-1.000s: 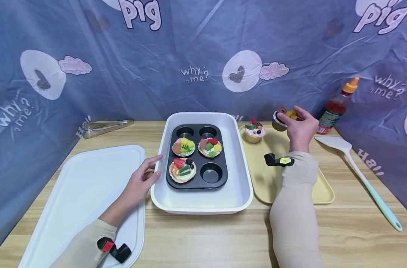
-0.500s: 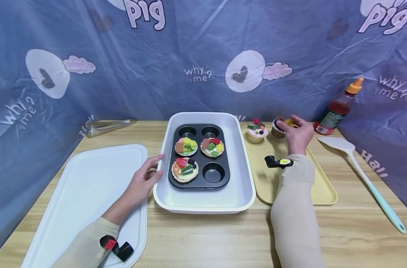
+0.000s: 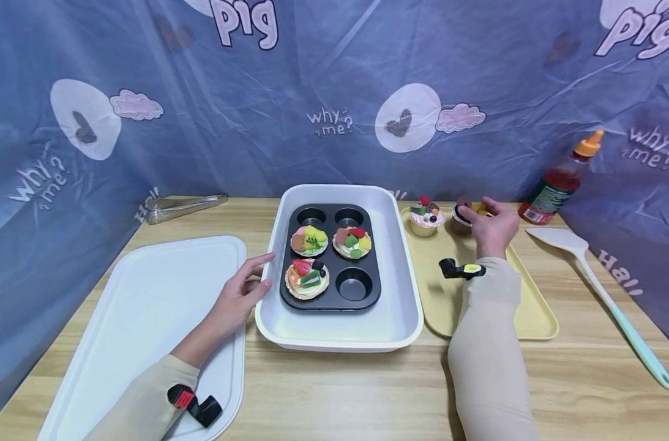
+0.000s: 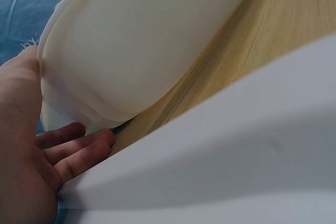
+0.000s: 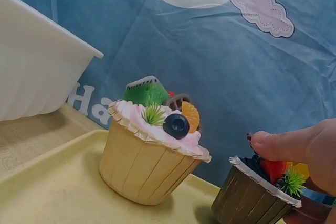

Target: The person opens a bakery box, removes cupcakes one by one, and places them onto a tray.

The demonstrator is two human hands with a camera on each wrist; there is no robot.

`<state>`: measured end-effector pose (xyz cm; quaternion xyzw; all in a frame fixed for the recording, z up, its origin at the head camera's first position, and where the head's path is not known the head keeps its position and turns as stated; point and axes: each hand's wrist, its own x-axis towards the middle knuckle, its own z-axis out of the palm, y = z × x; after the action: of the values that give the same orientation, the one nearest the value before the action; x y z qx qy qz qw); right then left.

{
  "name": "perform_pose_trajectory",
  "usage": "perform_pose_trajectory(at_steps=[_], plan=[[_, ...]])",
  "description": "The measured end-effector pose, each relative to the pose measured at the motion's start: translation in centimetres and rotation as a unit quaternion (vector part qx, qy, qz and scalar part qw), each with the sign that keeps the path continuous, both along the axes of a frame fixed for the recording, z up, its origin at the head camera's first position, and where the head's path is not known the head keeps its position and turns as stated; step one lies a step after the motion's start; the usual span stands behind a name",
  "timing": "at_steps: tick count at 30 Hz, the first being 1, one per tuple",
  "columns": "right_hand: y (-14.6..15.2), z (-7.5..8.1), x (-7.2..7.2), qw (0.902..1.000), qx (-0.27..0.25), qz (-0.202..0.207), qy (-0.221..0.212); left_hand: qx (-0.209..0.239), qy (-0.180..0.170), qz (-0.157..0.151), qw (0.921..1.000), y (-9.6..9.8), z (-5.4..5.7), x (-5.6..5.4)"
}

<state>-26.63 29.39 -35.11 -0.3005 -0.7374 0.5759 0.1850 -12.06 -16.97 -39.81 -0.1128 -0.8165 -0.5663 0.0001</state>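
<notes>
On the far part of the yellow tray (image 3: 441,294), my right hand (image 3: 496,229) holds a brown cupcake (image 5: 252,195) topped with fruit pieces. The thumb lies on its topping in the right wrist view, and the other fingers are partly hidden behind it. Left of it stands a pale cupcake (image 5: 149,163) with pink cream, blueberry and orange slice. My left hand (image 3: 232,300) touches the left rim of a white basin (image 3: 397,306) with relaxed fingers. Inside the basin lies a black muffin pan (image 3: 325,300) holding three fruit tarts (image 3: 306,280); its other visible cups are bare.
A white tray (image 3: 163,294) lies on the left under my left forearm. Metal tongs (image 3: 185,207) rest at the back left. To the right are a sauce bottle (image 3: 557,187) with an orange cap and a white spatula (image 3: 604,288) with a mint handle. A blue printed cloth (image 3: 246,122) hangs behind.
My right hand has lowered the brown cupcake from above the yellow tray down to it, beside the pale cupcake. My left hand has stayed at the basin's rim; the view shifted slightly.
</notes>
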Motion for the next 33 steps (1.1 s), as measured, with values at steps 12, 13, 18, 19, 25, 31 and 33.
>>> perform_pose_trajectory(at_steps=[12, 13, 18, 19, 25, 31, 33], plan=[[-0.01, -0.24, 0.09, 0.9999, 0.008, 0.008, -0.008, 0.003, 0.000, -0.002, 1.0000, -0.06, 0.11, 0.06], [0.00, -0.27, 0.11, 0.9999, 0.009, 0.010, -0.010, 0.004, 0.000, -0.002, 1.0000, -0.05, 0.10, 0.06], [-0.05, -0.40, 0.22, 0.9998, 0.006, 0.013, -0.014, 0.007, 0.002, -0.003, 1.0000, -0.02, -0.02, 0.06], [-0.03, -0.45, 0.21, 0.9998, 0.004, 0.013, -0.014, 0.006, 0.002, -0.003, 1.0000, -0.02, -0.03, 0.06], [-0.10, -0.54, 0.24, 0.9995, 0.013, 0.020, -0.022, 0.003, -0.002, -0.001, 1.0000, -0.05, 0.01, 0.09], [-0.11, -0.41, 0.29, 0.9989, 0.028, 0.026, -0.026, 0.006, 0.001, -0.001, 1.0000, -0.02, -0.01, 0.07], [-0.06, -0.26, 0.41, 0.9986, 0.036, 0.028, -0.027, 0.006, 0.003, -0.003, 1.0000, 0.03, -0.04, 0.03]])
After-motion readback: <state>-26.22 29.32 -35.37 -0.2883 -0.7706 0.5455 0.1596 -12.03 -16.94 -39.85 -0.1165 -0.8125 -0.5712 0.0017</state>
